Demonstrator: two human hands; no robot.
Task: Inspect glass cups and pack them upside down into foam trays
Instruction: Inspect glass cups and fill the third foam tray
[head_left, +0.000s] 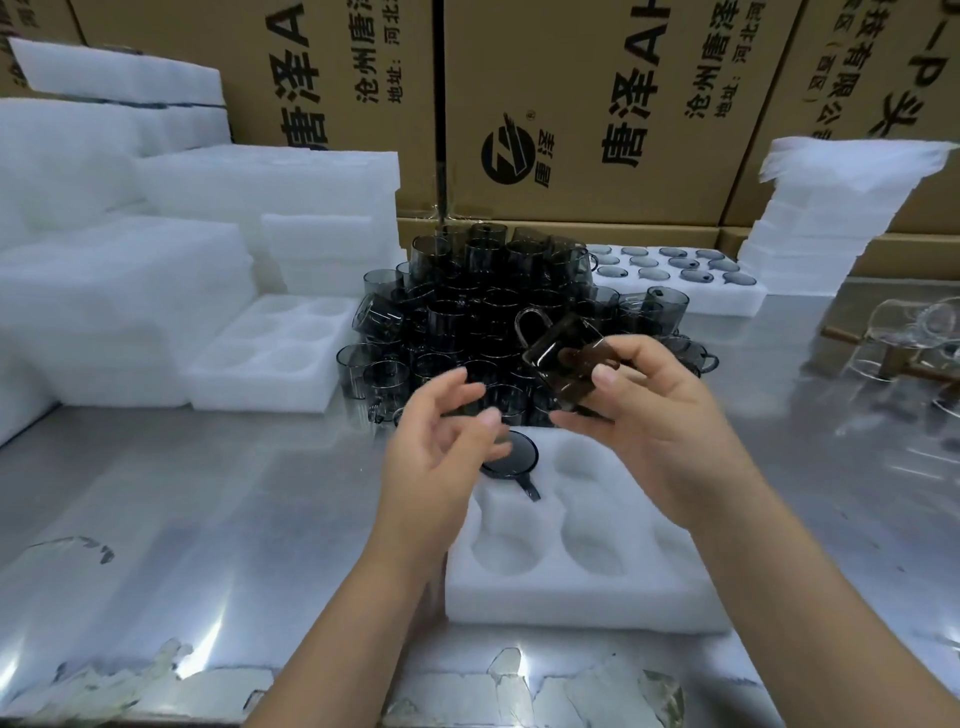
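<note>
The right hand's (649, 415) fingers (574, 418) pinched a tilted cup (563, 358) above the foam tray's (571, 597) empty far-right pocket; the left hand (441, 441) hovered open.

Steel table (156, 519), stacked cardboard boxes (623, 104)

Glossy smoked-glass cups (483, 317), matt foam tray (582, 592)
</note>
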